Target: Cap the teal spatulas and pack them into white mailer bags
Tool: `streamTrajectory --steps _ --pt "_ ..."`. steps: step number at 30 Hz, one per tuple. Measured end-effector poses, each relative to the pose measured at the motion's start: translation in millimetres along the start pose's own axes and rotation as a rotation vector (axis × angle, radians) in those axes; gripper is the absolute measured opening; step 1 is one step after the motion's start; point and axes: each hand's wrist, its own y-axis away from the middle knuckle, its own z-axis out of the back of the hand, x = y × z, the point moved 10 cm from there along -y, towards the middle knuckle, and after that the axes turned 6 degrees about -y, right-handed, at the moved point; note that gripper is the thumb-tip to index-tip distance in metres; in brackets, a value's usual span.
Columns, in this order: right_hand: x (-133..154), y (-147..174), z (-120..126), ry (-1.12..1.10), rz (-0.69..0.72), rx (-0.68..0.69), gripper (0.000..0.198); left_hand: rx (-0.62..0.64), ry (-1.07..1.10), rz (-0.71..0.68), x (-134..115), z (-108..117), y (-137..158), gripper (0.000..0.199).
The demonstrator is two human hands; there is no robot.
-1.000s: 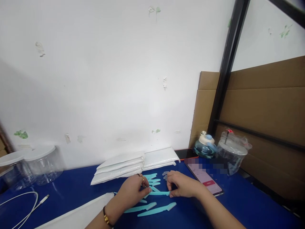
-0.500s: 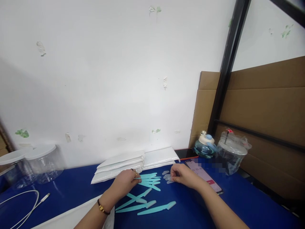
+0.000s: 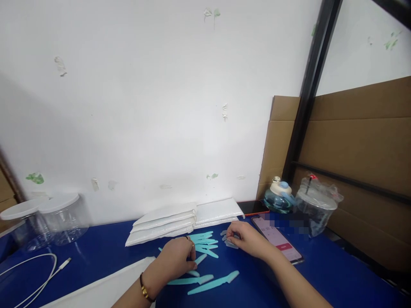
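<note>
Several turquoise eyebrow razors (image 3: 213, 282) lie on the blue table, the front ones with pale caps over their blades. My left hand (image 3: 180, 255) is closed over the crossed razors of this front group, thumb and fingers pinched on one that is mostly hidden beneath them. A fanned group of turquoise razors (image 3: 205, 247) lies just behind that hand. To the right sits a small pile of clear plastic caps (image 3: 231, 244). My right hand (image 3: 245, 237) has its fingertips pinched together at the pile, on a cap they partly cover.
White padded envelopes (image 3: 163, 222) are stacked against the wall, and another white envelope (image 3: 105, 284) lies front left. Phones (image 3: 282, 244), a teal bottle (image 3: 278, 199) and a bagged cup (image 3: 316, 209) stand right. Clear jars (image 3: 64, 222) and a white cable (image 3: 53, 269) are left.
My left hand has moved from the fanned razors forward to the front group and closed there. My right hand stays at the clear caps. The view has shifted slightly.
</note>
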Motion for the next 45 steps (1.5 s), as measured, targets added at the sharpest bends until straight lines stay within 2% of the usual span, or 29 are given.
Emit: streamTrajectory --steps 4,10,13,17,19,22,26,29,31,34,37,39,43,45 --pt "21.2 -0.2 -19.8 -0.011 0.03 0.07 0.012 0.028 0.063 -0.037 -4.1 -12.3 -3.1 0.01" --pt "48.5 -2.5 -53.8 -0.005 0.137 0.185 0.028 -0.051 0.218 -0.108 -20.2 2.4 -4.3 0.015" --pt "41.0 -5.3 -49.5 -0.123 0.132 0.186 0.037 -0.077 0.244 -0.147 -22.6 12.3 -4.8 0.018" --pt "4.0 -7.0 -20.8 -0.274 -0.01 0.102 0.047 -0.171 0.172 -0.107 -5.2 20.9 -10.8 0.016" --pt "-10.5 -5.4 -9.1 -0.172 -0.049 0.069 0.048 -0.223 0.116 -0.098 1.8 20.1 -14.8 0.014" --pt "-19.6 -3.0 -6.7 0.045 -0.071 0.092 0.045 -0.241 0.033 -0.114 3.5 10.4 -20.3 0.011" --pt "-18.6 0.0 -7.9 0.201 -0.097 0.122 0.038 -0.251 -0.029 -0.128 1.4 1.6 -22.9 0.008" --pt "-10.5 4.7 -0.9 0.198 -0.102 0.089 0.028 -0.256 -0.014 -0.116 3.9 0.4 -22.9 0.007" --pt "0.0 9.1 -8.9 0.141 -0.055 0.156 0.025 -0.28 0.014 -0.113 5.3 3.6 -21.9 0.01" --pt "17.5 16.9 -38.5 0.087 0.056 0.343 0.031 -0.308 0.066 -0.115 3.3 11.2 -18.6 0.011" --pt "21.8 20.7 -61.2 0.068 0.087 0.442 0.025 -0.274 0.122 -0.121 -6.2 16.0 -12.9 0.014" --pt "19.7 20.9 -65.6 0.054 0.075 0.451 0.019 -0.224 0.146 -0.149 -18.1 15.7 -7.4 0.021" --pt "11.0 19.3 -55.2 -0.059 -0.02 0.409 0.014 -0.089 0.113 -0.284 -48.6 4.1 4.5 0.027" --pt "8.5 17.1 -46.1 -0.172 -0.078 0.355 0.012 -0.081 0.04 -0.287 -52.8 0.8 6.0 0.027"
